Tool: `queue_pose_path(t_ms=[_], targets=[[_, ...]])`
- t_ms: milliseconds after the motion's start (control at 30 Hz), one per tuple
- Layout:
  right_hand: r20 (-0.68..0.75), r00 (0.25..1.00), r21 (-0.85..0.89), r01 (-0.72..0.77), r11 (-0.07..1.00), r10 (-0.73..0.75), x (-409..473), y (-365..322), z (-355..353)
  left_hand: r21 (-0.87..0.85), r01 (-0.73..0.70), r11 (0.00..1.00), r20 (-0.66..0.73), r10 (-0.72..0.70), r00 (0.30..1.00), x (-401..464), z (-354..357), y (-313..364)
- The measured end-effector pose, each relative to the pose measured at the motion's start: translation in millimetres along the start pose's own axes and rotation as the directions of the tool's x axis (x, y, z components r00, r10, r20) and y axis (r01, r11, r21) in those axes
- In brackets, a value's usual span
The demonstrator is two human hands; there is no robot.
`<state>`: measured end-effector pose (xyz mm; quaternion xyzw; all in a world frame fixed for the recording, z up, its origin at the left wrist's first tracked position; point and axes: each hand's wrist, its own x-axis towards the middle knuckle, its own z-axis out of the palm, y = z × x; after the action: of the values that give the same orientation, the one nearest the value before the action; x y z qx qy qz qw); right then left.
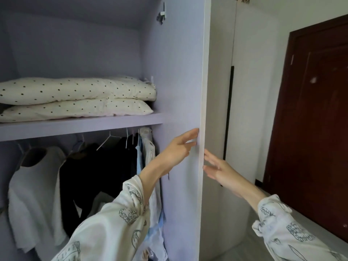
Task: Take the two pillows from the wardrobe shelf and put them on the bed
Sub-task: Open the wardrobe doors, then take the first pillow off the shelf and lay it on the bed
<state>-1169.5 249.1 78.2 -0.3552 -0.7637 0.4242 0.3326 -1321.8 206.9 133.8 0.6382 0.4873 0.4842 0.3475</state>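
Two cream pillows with black dots lie stacked on the lilac wardrobe shelf (81,127) at the upper left: the top pillow (75,90) rests on the lower pillow (79,110). The wardrobe door (180,72) stands swung open, edge toward me. My left hand (178,147) lies flat against the door's inner face near its edge, fingers spread. On the door's outer side, my right hand (216,168) has its fingers apart, touching or almost touching the edge. Neither hand holds anything. The bed is out of view.
Below the shelf hang clothes on hangers: a white top (35,194), dark garments (98,176) and light blue shirts (148,166). Closed white wardrobe doors with a black handle (228,110) stand to the right, then a dark brown room door (310,119).
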Motion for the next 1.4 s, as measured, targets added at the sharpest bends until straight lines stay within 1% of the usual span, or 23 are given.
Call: queue_pose_path(t_ms=[133,200,267,333,400,467,567,633,700,767,867,967,1033,1100,1167,1233,1267,1400], targets=[[-0.07,0.997,0.009,0.029,1.0,-0.029,-6,4,-8,0.016,-0.009,1.0,0.011,0.009,1.0,9,15,-6],[-0.149,0.988,0.02,0.042,0.999,-0.038,-6,6,-10,-0.001,-0.024,1.0,-0.008,0.024,1.0,12,20,-10],[-0.261,0.964,0.032,0.07,0.997,-0.059,-6,8,-9,-0.019,-0.039,0.999,-0.036,0.039,0.999,13,20,-15],[-0.384,0.907,-0.036,0.171,0.985,-0.171,-7,6,-4,-0.011,-0.056,0.998,-0.081,0.055,0.995,15,12,-20],[-0.434,0.839,-0.157,0.288,0.945,-0.328,-1,-3,2,-0.013,-0.062,0.998,-0.133,0.06,0.989,17,-3,-25],[-0.394,0.818,-0.23,0.354,0.907,-0.419,14,-13,12,0.004,-0.055,0.998,-0.182,0.054,0.982,19,-24,-30],[-0.311,0.831,-0.267,0.388,0.882,-0.46,52,-29,32,0.068,-0.088,0.994,-0.234,0.101,0.967,21,-63,-38],[-0.261,0.829,-0.32,0.41,0.854,-0.495,83,-39,47,0.17,-0.097,0.981,-0.263,0.141,0.955,23,-94,-45],[-0.215,0.823,-0.376,0.428,0.822,-0.526,117,-50,61,0.331,-0.084,0.94,-0.3,0.189,0.935,28,-130,-53],[-0.172,0.815,-0.426,0.445,0.788,-0.553,153,-61,76,0.484,-0.045,0.874,-0.343,0.237,0.909,33,-170,-61],[-0.113,0.794,-0.514,0.467,0.719,-0.597,208,-77,105,0.649,0.068,0.757,-0.396,0.26,0.881,44,-234,-79],[-0.077,0.745,-0.601,0.496,0.627,-0.663,267,-89,138,0.813,0.116,0.571,-0.352,0.323,0.878,60,-295,-102],[-0.039,0.714,-0.688,0.488,0.537,-0.699,311,-98,159,0.893,0.168,0.417,-0.339,0.379,0.861,77,-338,-112],[-0.016,0.722,-0.758,0.443,0.479,-0.692,355,-110,175,0.921,0.252,0.296,-0.36,0.406,0.84,97,-385,-115],[-0.029,0.741,-0.791,0.393,0.469,-0.671,397,-124,187,0.92,0.307,0.245,-0.386,0.421,0.821,116,-431,-114],[-0.052,0.739,-0.816,0.357,0.455,-0.672,437,-139,198,0.911,0.356,0.209,-0.413,0.459,0.786,134,-474,-113],[-0.06,0.739,-0.828,0.338,0.447,-0.671,455,-145,203,0.907,0.385,0.173,-0.42,0.467,0.779,142,-492,-113],[-0.04,0.767,-0.903,0.246,0.351,-0.64,518,-154,216,0.87,0.486,-0.088,-0.387,0.49,0.781,168,-538,-119]])
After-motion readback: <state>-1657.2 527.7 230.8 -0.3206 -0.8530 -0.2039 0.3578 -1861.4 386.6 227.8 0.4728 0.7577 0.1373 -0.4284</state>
